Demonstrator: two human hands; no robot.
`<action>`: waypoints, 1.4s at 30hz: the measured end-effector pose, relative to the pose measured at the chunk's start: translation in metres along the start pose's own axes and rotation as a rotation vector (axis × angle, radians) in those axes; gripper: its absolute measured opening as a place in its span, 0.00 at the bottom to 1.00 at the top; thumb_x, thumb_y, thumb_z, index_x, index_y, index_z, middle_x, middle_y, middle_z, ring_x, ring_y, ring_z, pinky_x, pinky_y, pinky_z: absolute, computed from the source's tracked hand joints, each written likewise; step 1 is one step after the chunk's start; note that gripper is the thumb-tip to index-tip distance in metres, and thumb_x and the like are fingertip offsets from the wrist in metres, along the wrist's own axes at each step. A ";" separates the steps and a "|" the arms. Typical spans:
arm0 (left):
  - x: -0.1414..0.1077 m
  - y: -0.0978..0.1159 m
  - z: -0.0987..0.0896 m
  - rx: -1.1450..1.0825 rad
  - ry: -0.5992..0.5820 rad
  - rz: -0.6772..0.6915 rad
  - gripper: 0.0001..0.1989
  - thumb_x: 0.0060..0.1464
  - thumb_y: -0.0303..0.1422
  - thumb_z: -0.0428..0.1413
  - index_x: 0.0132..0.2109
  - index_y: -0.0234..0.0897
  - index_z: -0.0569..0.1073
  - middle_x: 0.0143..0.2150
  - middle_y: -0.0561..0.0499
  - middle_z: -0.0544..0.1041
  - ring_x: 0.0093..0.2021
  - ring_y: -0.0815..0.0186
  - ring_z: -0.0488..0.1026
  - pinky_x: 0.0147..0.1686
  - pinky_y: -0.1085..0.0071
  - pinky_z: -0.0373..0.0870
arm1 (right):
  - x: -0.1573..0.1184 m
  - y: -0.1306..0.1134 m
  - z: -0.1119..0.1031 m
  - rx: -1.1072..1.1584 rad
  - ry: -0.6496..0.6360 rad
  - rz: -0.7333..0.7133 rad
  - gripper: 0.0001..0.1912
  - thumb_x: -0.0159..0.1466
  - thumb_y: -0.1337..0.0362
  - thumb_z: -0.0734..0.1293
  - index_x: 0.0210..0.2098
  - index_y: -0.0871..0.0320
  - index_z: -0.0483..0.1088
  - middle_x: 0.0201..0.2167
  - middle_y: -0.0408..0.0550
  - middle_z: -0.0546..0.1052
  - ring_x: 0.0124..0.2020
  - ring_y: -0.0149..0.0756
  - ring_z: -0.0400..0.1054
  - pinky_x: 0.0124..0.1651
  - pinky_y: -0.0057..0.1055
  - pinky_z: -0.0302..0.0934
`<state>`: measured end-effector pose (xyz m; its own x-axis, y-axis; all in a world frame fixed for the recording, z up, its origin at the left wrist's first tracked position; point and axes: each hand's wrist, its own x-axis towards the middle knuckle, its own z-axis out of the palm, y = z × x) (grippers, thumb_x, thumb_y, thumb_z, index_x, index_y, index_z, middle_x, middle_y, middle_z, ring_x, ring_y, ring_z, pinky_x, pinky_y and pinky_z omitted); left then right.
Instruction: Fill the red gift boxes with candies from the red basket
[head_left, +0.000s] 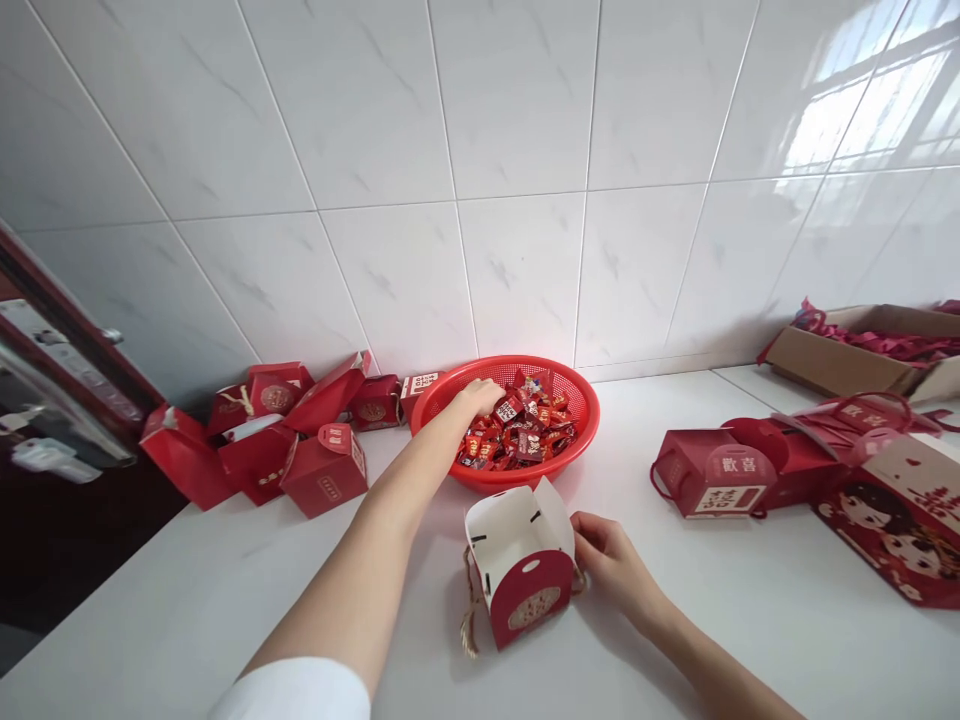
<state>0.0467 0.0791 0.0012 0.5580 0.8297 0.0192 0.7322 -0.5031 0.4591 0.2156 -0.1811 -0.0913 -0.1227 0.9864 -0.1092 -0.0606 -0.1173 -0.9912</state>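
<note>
Fingers of the left hand (484,396) are reaching down into a red basket (517,480), at about eleven o'clock inside its rim, among red-wrapped packets (527,420); their tips are hiding there, so whether they are closing on anything I cannot tell. The open red box (531,600) with a white inside is standing on the white counter (427,650), at six o'clock from the basket. At the box's two o'clock, the right hand (604,548) is touching its side, thumb and forefinger lying near each other; whether they are pinching it I cannot tell. A cord tassel (469,632) is hanging at the box's nine o'clock. Red boxes (326,475) are clustering at ten o'clock, more gift boxes (716,475) at two, and a cardboard carton (836,358) is sitting beyond them
</note>
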 end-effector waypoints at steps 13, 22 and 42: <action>-0.003 -0.040 -0.015 -0.229 0.014 -0.204 0.17 0.56 0.39 0.67 0.50 0.36 0.79 0.51 0.46 0.80 0.51 0.55 0.77 0.52 0.58 0.75 | 0.000 -0.001 -0.001 -0.005 0.015 0.014 0.19 0.58 0.47 0.71 0.24 0.55 0.66 0.15 0.38 0.69 0.19 0.31 0.61 0.26 0.30 0.55; -0.034 -0.020 -0.019 -0.681 0.134 -0.003 0.31 0.36 0.49 0.74 0.44 0.33 0.81 0.45 0.44 0.84 0.48 0.56 0.77 0.55 0.59 0.69 | 0.001 -0.036 -0.019 -0.147 0.328 -0.359 0.22 0.64 0.42 0.68 0.28 0.55 0.74 0.21 0.45 0.73 0.25 0.37 0.67 0.33 0.35 0.64; -0.072 0.036 0.004 -1.132 0.032 0.073 0.32 0.46 0.60 0.66 0.42 0.34 0.79 0.35 0.45 0.83 0.37 0.60 0.80 0.44 0.65 0.74 | 0.059 -0.096 -0.023 0.213 0.048 -0.455 0.21 0.54 0.46 0.79 0.37 0.53 0.75 0.37 0.47 0.81 0.31 0.37 0.74 0.42 0.38 0.72</action>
<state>0.0350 0.0001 0.0128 0.5627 0.8213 0.0940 -0.0846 -0.0559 0.9948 0.2373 -0.1091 -0.0047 0.0086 0.9466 0.3222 -0.2991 0.3099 -0.9025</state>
